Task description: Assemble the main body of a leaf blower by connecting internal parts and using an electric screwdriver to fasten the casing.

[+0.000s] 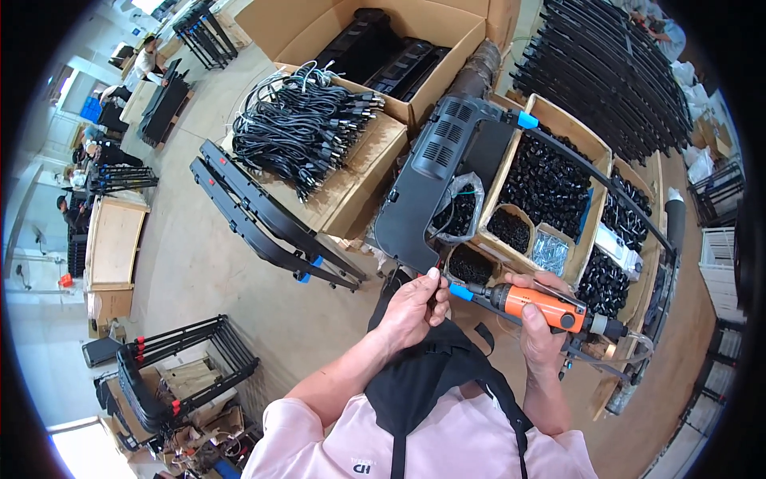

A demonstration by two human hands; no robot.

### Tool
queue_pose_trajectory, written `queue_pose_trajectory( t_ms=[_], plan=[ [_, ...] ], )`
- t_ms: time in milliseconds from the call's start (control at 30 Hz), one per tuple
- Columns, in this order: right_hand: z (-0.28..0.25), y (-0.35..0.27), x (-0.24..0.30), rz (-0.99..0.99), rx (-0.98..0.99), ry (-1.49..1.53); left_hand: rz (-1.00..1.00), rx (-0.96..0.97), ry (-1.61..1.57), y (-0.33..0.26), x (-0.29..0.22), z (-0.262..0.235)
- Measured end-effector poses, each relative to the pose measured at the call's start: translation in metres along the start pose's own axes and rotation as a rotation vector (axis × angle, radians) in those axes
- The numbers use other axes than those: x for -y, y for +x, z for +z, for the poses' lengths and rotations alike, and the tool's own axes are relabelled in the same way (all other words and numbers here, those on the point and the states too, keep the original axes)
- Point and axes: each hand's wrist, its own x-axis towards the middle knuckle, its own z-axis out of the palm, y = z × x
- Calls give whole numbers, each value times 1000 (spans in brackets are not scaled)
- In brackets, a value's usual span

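Observation:
My right hand (542, 334) is wrapped round an orange power screwdriver (536, 306), whose dark tip points left toward my other hand. My left hand (415, 307) is closed, thumb and fingers pinched together by the near end of a dark grey vented plastic housing (423, 195); what they hold is too small to make out. From that housing a black tubular frame (594, 169) with blue end pieces runs to the right, around the parts trays. A blue sleeve (460, 292) sits between my left hand and the tool's tip.
A wooden tray (519, 254) holds black knobs (546, 188), small black parts and silver screws (550, 251). Black cables (307, 120) are heaped on a box at left, above leaning black frames (263, 231). An open carton (279, 32) stands behind; other people work far left.

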Motion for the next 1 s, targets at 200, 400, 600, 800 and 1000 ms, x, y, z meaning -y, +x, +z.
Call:
queue_pose_trajectory(
  t_ms=[200, 400, 600, 800, 1000],
  plan=[
    [8, 51, -14, -16, -2, 27, -42, -59, -103, 65, -28, 11],
    [16, 103, -24, -9, -96, -146, -157, -16, -80, 124, -68, 43],
    [19, 166, -14, -8, -133, -316, -264, 39, -9, 196, -98, 68],
    [4, 236, -6, 45, -264, -424, -350, 44, -226, 260, -106, 116],
    [-22, 318, -5, 26, -220, -498, -311, -17, -148, 302, -108, 129]
  ],
)
